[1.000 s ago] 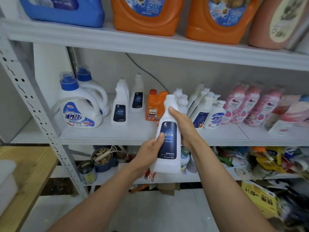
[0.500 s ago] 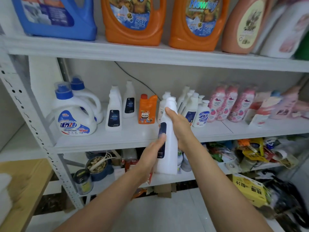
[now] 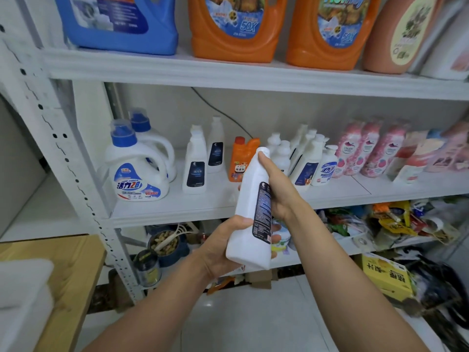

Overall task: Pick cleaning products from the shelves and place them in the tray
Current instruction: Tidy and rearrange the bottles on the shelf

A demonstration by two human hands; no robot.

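Note:
I hold a white cleaner bottle [image 3: 247, 212] with a dark label in front of the middle shelf [image 3: 177, 212], tilted slightly with its cap up. My left hand [image 3: 223, 246] cups and grips its base from below. My right hand [image 3: 278, 189] wraps its upper body, the thumb lying up along the neck. The label faces right, mostly turned away. No tray shows clearly; only a white object [image 3: 22, 301] lies at the lower left on a wooden table [image 3: 73, 270].
The middle shelf carries two white jugs with blue caps [image 3: 134, 168], two white bottles [image 3: 195, 168], an orange bottle [image 3: 239, 161], several white bottles [image 3: 304, 158] and pink bottles [image 3: 368, 151]. Big blue and orange jugs [image 3: 236, 26] stand above. Clutter fills the lower shelf [image 3: 380, 224].
The bottle has been turned in my hands so its dark label now faces right instead of toward me. My left hand has slid under its base. The view has shifted slightly.

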